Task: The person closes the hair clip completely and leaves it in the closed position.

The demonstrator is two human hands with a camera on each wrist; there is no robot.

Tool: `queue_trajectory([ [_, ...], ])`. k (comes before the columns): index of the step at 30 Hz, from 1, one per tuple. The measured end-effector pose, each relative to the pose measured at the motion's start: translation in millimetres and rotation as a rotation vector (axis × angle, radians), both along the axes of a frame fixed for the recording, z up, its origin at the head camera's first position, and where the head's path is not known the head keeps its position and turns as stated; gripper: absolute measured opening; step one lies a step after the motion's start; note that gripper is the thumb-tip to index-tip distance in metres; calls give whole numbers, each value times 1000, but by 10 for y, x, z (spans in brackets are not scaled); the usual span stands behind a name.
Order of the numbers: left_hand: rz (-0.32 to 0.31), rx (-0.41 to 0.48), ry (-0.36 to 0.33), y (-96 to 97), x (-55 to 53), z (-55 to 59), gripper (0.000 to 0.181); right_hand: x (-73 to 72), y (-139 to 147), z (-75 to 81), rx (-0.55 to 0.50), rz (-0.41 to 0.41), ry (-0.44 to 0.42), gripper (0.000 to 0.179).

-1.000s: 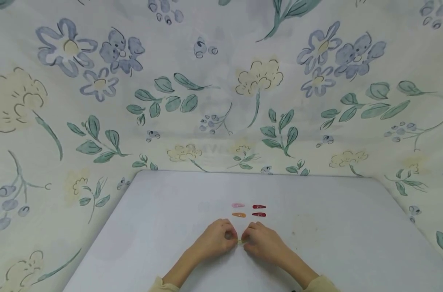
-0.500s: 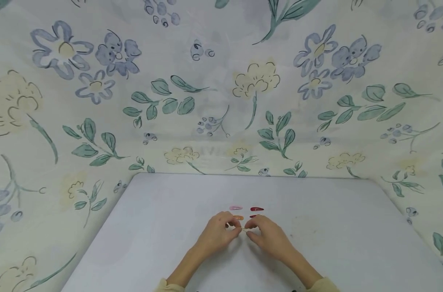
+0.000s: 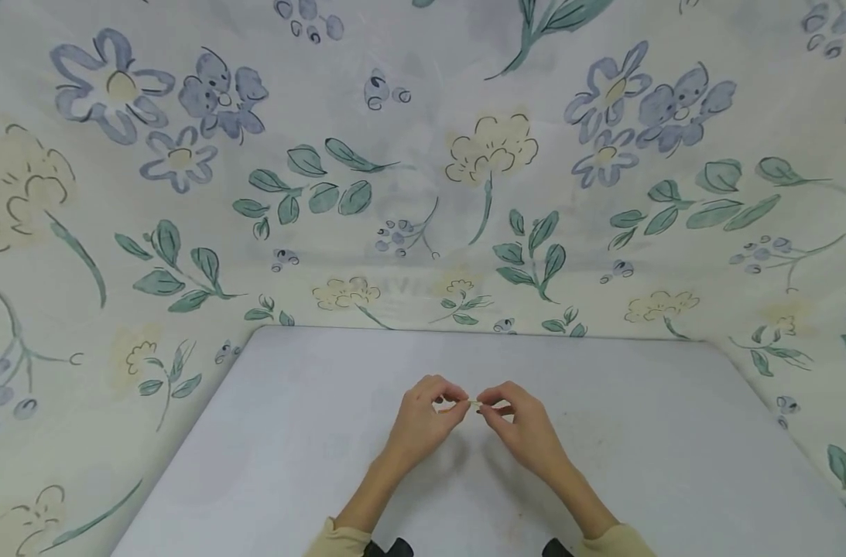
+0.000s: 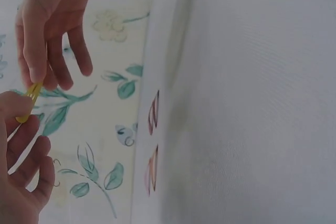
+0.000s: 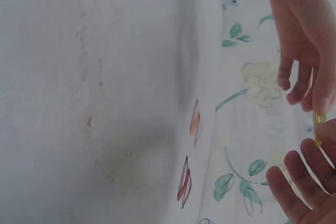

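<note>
A small yellow snap hair clip point(image 4: 30, 102) is held up off the table between both hands. My left hand point(image 3: 423, 422) pinches one end with thumb and index finger. At the other end, the thumb and index fingertips of my right hand point(image 3: 523, 425) pinch it. The right wrist view shows the yellow clip point(image 5: 318, 129) between the two hands, its slotted middle partly visible. Beyond the hands lie red hair clips point(image 5: 184, 184) and, beside them, an orange and a pink clip point(image 4: 152, 174); the hands hide all of these in the head view.
The white tabletop point(image 3: 290, 433) stretches out around the hands, with faint specks to the right. Floral fabric point(image 3: 423, 193) rises behind the table and along both sides. Dark wrist-camera parts point(image 3: 398, 548) show at the bottom edge by the sleeves.
Both hands have risen and moved forward from near the table, carrying the yellow clip. In the head view they now cover the clips lying on the table.
</note>
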State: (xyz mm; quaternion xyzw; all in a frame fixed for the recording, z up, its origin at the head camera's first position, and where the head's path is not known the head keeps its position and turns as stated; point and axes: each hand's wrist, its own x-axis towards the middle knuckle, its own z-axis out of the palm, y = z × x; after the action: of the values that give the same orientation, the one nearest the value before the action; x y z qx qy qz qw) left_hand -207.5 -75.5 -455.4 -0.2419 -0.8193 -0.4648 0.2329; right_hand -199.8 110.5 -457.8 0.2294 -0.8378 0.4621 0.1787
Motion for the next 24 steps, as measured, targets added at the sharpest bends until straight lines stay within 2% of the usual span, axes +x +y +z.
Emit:
queue_trajectory([
  [4, 12, 84, -25, 42, -9, 1, 7, -24, -23, 1, -70, -4, 11, 20],
  [10, 13, 167, -59, 107, -16, -122, 13, -34, -50, -89, -120, -46, -25, 17],
  [14, 30, 162, -45, 146, -40, -194, 17, -65, -39, -157, -133, -61, -20, 18],
  [20, 54, 102, -3, 129, -20, -289, 15, -101, -44, -208, -128, -56, -15, 23],
  [24, 77, 103, 12, 108, -16, -287, 16, -105, -59, -216, -122, -29, 50, 24],
])
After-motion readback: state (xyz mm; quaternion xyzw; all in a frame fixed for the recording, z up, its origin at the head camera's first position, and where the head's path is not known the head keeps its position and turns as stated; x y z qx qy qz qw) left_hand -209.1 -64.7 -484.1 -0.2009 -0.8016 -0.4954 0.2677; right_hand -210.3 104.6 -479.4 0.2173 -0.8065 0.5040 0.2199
